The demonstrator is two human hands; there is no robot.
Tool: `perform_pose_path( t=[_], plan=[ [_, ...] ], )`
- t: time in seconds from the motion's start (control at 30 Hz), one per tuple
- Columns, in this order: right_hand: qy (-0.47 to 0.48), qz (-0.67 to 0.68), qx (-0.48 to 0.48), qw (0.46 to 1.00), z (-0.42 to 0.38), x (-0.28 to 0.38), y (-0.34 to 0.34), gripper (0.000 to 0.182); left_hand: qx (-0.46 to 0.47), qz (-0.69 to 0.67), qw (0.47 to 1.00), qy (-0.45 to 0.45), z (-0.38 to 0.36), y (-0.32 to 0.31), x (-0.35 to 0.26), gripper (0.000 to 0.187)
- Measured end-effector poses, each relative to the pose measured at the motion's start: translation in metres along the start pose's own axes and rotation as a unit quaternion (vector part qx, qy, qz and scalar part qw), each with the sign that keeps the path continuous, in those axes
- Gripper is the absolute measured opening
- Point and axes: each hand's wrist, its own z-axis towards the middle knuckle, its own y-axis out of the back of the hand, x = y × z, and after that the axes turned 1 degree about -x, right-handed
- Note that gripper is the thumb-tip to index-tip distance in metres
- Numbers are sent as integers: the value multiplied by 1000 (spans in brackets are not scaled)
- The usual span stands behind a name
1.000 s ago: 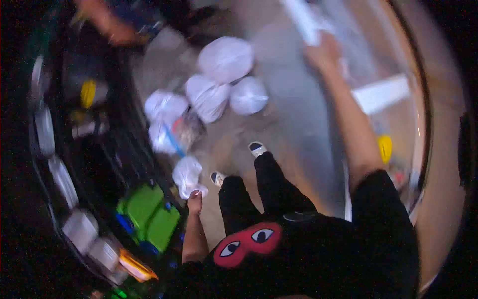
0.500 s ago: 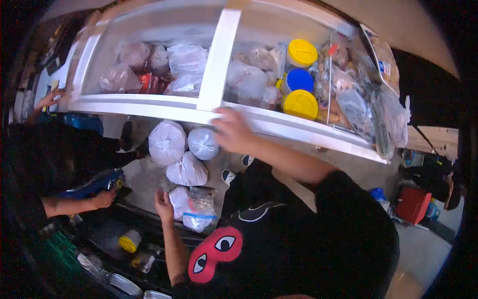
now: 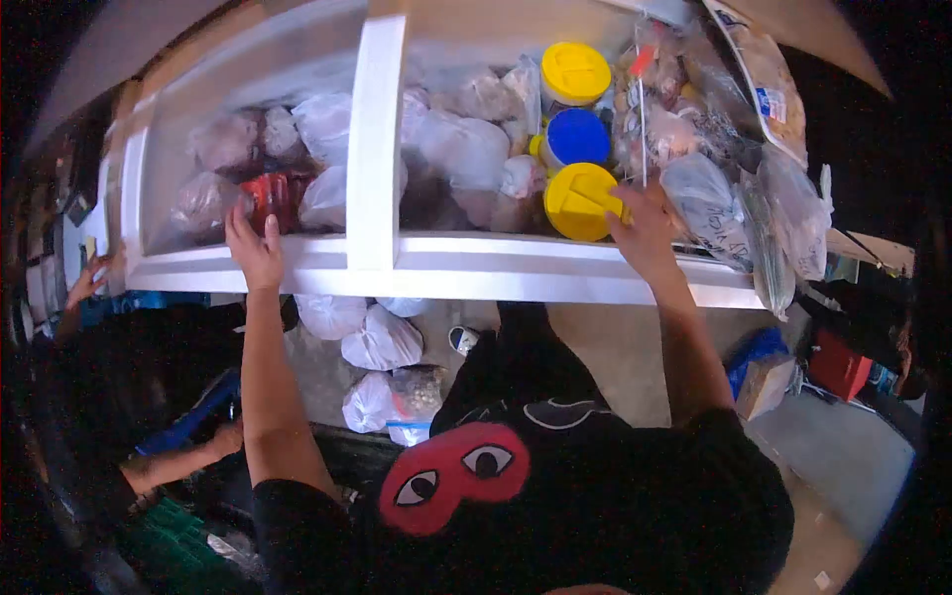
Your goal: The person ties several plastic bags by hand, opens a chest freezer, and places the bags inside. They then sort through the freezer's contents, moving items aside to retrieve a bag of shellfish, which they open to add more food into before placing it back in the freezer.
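A long white-framed chest point(image 3: 496, 278) holds bagged food and tubs. Over its front edge on the left reaches my left hand point(image 3: 255, 248), fingers spread, by a red package point(image 3: 273, 200). My right hand point(image 3: 645, 228) has its fingers apart beside the lower yellow lid point(image 3: 578, 202), and its fingertips overlap the lid's right side. Above that lid are a blue lid point(image 3: 578, 138) and another yellow lid point(image 3: 576, 72). White bags point(image 3: 464, 149) lie left of the tubs, and a clear bag with handwriting point(image 3: 706, 208) lies right of my right hand.
Tied white bags point(image 3: 383, 338) and a clear bag point(image 3: 416, 390) sit on the floor below the chest. A co-worker's arm point(image 3: 188, 456) is at the lower left, and a co-worker's hand point(image 3: 89, 282) is at the chest's left end. A red box point(image 3: 839, 364) stands at right.
My left hand has risen from near the floor bags to the chest. My right hand has moved right, from the middle of the frame to the yellow lid. The view has shifted.
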Motion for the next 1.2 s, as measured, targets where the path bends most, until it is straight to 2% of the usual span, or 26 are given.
perform_pose_path(
  t=[0.07, 0.13, 0.17, 0.2, 0.23, 0.27, 0.3, 0.37, 0.43, 0.57, 0.63, 0.73, 0.83, 0.9, 0.93, 0.97, 1.07, 1.1, 1.2],
  plan=[
    [7, -11, 85, 996, 27, -28, -37, 36, 44, 31, 998, 26, 5, -18, -3, 58],
    [-94, 131, 184, 970, 57, -39, -78, 39, 102, 114, 987, 52, 0, -24, -7, 58],
    [-155, 142, 246, 946, 71, -38, -99, 42, 105, 31, 991, 77, 1, -21, -5, 58],
    [-215, 153, 307, 914, 87, -41, -122, 44, 109, 21, 990, 84, 0, -21, -7, 58],
    [-315, 231, 319, 864, 84, -75, -182, 49, 110, 10, 990, 89, 1, -21, -7, 57],
    [-369, 246, 336, 831, 82, -96, -229, 52, 109, -2, 990, 93, 3, -23, -7, 57],
    [-422, 258, 350, 796, 80, -116, -274, 55, 134, 2, 985, 111, 3, -23, -8, 56],
    [-440, 163, 409, 783, 83, -121, -321, 60, 145, -16, 981, 124, 9, -21, -18, 56],
    [-435, 59, 440, 783, 88, -119, -349, 62, 135, -51, 980, 137, 4, -27, -11, 57],
    [-446, -45, 407, 796, 80, -122, -382, 66, 171, -34, 972, 156, 5, -25, -7, 57],
    [-448, -73, 384, 804, 69, -127, -386, 69, 181, -32, 972, 148, 3, -24, -5, 57],
    [-444, -101, 361, 814, 65, -133, -384, 72, 168, -67, 965, 190, -1, -25, -3, 57],
    [-427, -122, 350, 825, 66, -135, -382, 75, 184, -43, 969, 161, 5, -24, -3, 61],
    [-414, -136, 340, 833, 69, -134, -378, 77, 177, -93, 960, 197, 7, -28, -13, 62],
    [-404, -141, 336, 839, 71, -133, -375, 78, 168, -109, 955, 218, 7, -25, -12, 63],
    [-392, -150, 332, 844, 73, -132, -372, 80, 127, -93, 977, 145, -3, -29, 2, 63],
    [-357, -178, 320, 859, 83, -118, -363, 83, 130, -97, 962, 218, 5, -23, -10, 62],
    [-345, -191, 314, 864, 88, -106, -356, 84, 128, -72, 967, 210, 6, -22, -8, 62],
    [-206, -178, 270, 924, 98, -49, -341, 87, 121, -17, 973, 194, 5, -19, -4, 62]
  ],
)
